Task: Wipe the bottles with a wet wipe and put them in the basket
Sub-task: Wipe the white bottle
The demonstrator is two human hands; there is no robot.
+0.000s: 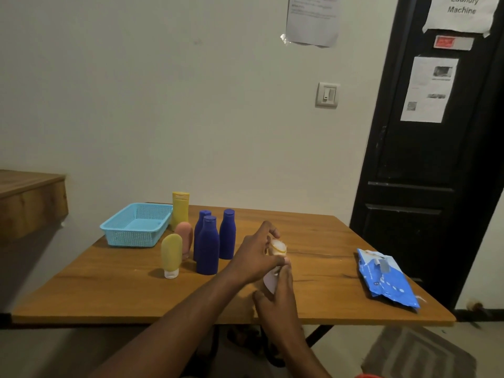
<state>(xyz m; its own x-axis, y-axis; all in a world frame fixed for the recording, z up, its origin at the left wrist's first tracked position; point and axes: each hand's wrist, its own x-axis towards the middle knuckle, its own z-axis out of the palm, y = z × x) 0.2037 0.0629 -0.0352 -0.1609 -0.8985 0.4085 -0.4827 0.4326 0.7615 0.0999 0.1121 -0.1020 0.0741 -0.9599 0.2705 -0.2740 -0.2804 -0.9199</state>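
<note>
This looks like a shared laundry area in a residence. A black door carries a sign reading "Laundry Machine". Printed notices hang on the wall.

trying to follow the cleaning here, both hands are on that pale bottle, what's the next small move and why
Probably keep rubbing the wipe round the pale white-bodied bottle a little more, then carry it to the light blue perforated plastic basket. The left hand covers its upper part, the right hand has a grip on the lower body, and the basket looks empty, so no bottle seems finished.
</note>
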